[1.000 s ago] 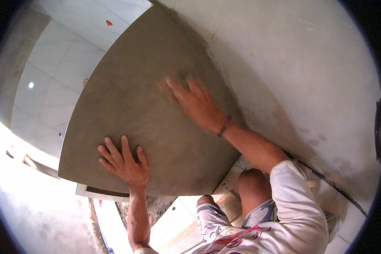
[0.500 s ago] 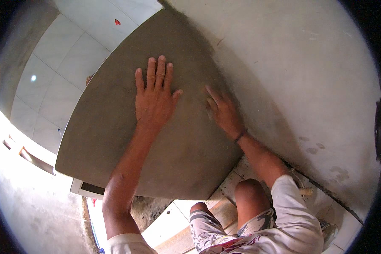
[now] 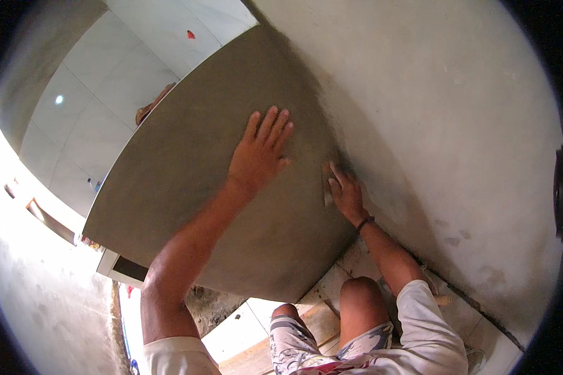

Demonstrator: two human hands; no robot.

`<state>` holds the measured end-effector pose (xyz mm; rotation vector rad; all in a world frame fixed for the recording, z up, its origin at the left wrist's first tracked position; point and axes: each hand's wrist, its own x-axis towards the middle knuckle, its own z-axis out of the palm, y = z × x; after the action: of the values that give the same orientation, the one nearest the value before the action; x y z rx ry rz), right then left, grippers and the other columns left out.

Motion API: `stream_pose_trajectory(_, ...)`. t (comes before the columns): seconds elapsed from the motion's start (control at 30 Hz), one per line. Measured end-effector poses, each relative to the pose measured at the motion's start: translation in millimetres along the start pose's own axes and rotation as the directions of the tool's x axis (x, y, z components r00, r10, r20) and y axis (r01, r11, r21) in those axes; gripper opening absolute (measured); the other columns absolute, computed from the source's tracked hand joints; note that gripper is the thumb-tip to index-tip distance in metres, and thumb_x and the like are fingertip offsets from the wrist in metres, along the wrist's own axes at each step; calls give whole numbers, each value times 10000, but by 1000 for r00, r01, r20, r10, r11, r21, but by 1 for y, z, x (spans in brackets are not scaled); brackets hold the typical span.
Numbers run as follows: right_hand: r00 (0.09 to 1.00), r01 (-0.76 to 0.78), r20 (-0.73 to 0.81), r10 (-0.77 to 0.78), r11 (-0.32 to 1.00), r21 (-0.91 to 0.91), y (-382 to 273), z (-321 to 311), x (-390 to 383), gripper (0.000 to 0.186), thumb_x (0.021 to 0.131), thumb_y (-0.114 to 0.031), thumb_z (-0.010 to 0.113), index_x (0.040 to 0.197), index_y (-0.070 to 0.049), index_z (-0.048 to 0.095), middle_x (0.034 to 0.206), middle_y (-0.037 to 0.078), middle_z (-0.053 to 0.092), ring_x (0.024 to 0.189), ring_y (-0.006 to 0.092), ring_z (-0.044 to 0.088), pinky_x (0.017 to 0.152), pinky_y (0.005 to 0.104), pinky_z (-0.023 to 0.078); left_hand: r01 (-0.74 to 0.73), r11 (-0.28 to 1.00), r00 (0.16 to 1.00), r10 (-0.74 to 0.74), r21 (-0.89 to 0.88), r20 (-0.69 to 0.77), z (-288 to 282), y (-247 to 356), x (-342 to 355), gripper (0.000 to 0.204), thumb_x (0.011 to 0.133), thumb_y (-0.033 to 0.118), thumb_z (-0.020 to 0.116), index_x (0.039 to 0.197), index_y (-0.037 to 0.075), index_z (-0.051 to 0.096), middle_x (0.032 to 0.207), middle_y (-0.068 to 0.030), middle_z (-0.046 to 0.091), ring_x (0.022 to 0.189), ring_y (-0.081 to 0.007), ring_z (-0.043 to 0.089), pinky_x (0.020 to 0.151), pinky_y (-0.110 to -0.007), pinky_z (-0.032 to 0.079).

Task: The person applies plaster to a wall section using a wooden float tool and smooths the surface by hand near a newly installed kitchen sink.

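While left hand (image 3: 255,157) touches panel (image 3: 169,165), right hand (image 3: 349,195) (braceleted) near wall (image 3: 444,137)

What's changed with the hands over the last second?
The left hand has moved up and rightward across the grey slab, its fingers now closer together. The right hand has moved rightward and back toward the body, nearer the wall. Whether it took hold of or let go of anything is unclear. The slab and wall look unchanged.
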<state>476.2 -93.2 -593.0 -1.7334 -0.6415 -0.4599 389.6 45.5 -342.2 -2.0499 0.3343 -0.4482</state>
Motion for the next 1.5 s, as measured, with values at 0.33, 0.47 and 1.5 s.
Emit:
stream_pose_trajectory(0.33, 892, 361, -204, -404, 907, -217, -173, -57, 184, 443, 917, -172, 592, 1356, -166, 535, 980, 275, 607, 898, 457, 606, 778, 495, 508, 218, 969, 976, -217, -118, 23, -33, -26, -84, 760, 896, 561, 533, 1507, 172, 304, 1604, -61, 157, 1487, -258, 96, 1207, -466, 91)
stream_pose_trajectory(0.47, 896, 374, -192, -401, 913, -165, -176, -56, 177, 439, 927, -182, 581, 1363, -168, 527, 979, 286, 604, 938, 459, 596, 821, 489, 499, 206, 973, 978, -208, -99, -15, -38, -27, -82, 786, 860, 553, 568, 1493, 150, 333, 1593, -71, 206, 1479, -281, 140, 1191, -507, 113)
stream_pose_trajectory(1.5, 757, 636, 17, -653, 732, -245, -282, 60, 24, 423, 925, -185, 598, 1326, -64, 544, 986, 273, 587, 936, 414, 586, 782, 480, 485, 470, 882, 880, -471, 32, 56, -39, -63, -292, 690, 947, 641, 185, 1518, 261, 263, 1605, -18, 157, 1483, -243, 117, 1204, -509, 57)
